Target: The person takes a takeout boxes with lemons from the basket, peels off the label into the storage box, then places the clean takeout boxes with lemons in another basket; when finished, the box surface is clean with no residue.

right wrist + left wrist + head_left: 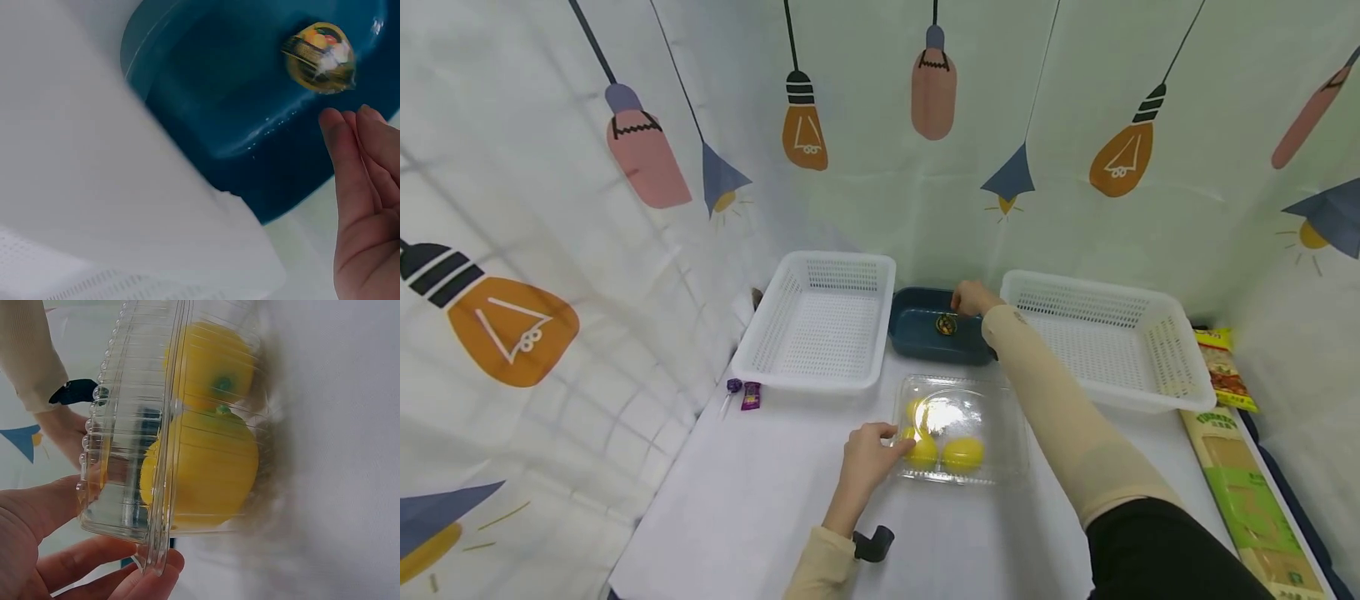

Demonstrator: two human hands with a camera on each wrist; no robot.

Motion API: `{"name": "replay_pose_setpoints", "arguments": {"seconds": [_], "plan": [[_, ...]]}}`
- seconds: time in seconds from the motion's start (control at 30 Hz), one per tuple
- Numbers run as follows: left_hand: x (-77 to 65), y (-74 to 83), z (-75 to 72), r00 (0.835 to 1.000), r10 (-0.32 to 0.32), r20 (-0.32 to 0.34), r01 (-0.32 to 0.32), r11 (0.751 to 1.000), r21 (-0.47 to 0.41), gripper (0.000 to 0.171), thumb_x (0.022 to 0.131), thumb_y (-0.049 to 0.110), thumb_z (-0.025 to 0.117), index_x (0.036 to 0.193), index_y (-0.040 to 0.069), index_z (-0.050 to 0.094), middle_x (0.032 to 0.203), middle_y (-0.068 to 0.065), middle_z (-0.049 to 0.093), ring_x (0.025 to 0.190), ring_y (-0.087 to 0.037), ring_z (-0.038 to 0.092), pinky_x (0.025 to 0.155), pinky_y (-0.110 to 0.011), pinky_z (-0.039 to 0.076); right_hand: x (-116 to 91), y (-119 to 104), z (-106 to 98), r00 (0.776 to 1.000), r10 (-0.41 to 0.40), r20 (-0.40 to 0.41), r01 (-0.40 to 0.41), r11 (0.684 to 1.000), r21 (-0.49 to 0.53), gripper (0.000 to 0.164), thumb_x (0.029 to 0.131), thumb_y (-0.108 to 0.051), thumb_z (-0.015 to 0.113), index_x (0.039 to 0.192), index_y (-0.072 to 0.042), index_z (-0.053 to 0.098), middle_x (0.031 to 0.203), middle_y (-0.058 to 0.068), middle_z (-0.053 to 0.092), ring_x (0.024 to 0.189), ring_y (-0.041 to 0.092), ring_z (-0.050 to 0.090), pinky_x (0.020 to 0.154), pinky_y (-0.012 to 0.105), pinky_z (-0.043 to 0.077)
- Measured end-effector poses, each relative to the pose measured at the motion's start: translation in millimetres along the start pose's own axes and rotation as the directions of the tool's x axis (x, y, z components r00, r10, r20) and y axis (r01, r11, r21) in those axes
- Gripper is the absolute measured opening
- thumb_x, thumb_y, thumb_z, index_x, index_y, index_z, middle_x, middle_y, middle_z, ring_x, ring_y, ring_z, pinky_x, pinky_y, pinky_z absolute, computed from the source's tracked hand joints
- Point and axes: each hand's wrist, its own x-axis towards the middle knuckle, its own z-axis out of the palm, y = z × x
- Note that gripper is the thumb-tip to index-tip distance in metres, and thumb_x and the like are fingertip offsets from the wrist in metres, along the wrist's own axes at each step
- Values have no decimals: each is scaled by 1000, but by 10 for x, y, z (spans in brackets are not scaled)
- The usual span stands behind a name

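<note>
A clear plastic box [992, 417] with its lid down lies on the table, with yellow lemons [962, 455] inside. My left hand [868, 458] holds the box's left edge; in the left wrist view the thumb lies against the lid and the curled fingers [159, 575] are at the rim. Over the right end of a dark teal dish [917, 348] hangs my right hand [369, 200], its fingers nearly straight and nothing visible between fingertips and thumb. Just beyond those fingertips, a small round wrapped item [320, 57] with a yellow and black fruit label lies in the dish.
White perforated baskets stand left [812, 383] and right [1105, 392] of the dish. A lollipop [733, 386] and a purple packet [751, 396] lie at left. A yellow snack bag [1223, 367] and a long green-banded package [1247, 492] line the right edge.
</note>
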Motion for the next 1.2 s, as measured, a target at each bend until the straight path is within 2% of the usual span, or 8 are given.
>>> {"name": "replay_pose_setpoints", "arguments": {"seconds": [0.13,0.33,0.47,0.57,0.73,0.9,1.07,1.2], "plan": [[0,-2,40,1000,-18,3,18,1000,1,46,81,36,79,109,0,74,113,-18,75,101,-35,72,78,-46,60,-60,3,1,1000,12,25,-11,999,-32,37,95,-2,55,131,-3,63,136,18,62,129,38,55,105,46,51],[34,17,84,1000,-4,1,4,1000,-5,46,81,37,78,110,1,74,113,-17,75,102,-35,72,79,-46,60,-108,4,-39,1000,12,13,-12,1000,6,37,94,1,54,130,-1,63,134,19,64,122,35,62,103,45,53],[62,33,77,1000,-7,-2,7,1000,-14,45,81,36,79,110,2,74,114,-17,75,103,-35,72,81,-47,60,-110,-70,-126,998,-68,3,68,997,-35,37,93,-2,55,129,-1,64,131,18,66,118,33,64,100,43,54],[79,23,52,1000,-15,-7,15,1000,-16,46,81,36,79,111,2,74,114,-16,75,103,-35,72,81,-47,60,-136,-173,-191,989,-148,-4,148,987,-61,35,95,-10,57,128,-2,65,125,18,70,112,30,67,98,42,55],[104,-17,-11,1000,-9,-21,9,1000,-14,46,81,38,79,110,2,74,114,-16,75,105,-36,72,83,-48,60,-313,-327,-275,970,-237,-45,236,971,-23,37,99,-26,59,128,-3,66,114,15,75,92,24,72,92,40,57],[105,-58,-40,1000,1,-19,-1,1000,-2,47,80,39,79,111,3,75,114,-15,76,107,-37,71,84,-50,59,-731,-353,-231,945,-291,-147,302,952,56,40,99,-33,59,128,-5,66,102,12,77,80,19,70,77,36,57],[95,-83,-3,1000,-7,-8,7,1000,9,47,81,40,78,112,4,75,115,-15,75,110,-37,70,86,-50,59,-1308,-296,-16,943,-243,-230,277,952,129,43,98,-34,61,129,-4,64,113,15,75,97,27,72,85,42,59],[105,-76,26,1000,-19,-7,19,1000,17,47,80,40,79,112,5,75,117,-17,74,110,-38,70,86,-50,59,-1697,-173,209,949,-179,-259,219,967,134,46,96,-37,63,129,-4,64,120,15,73,108,31,71,91,45,58]]}}
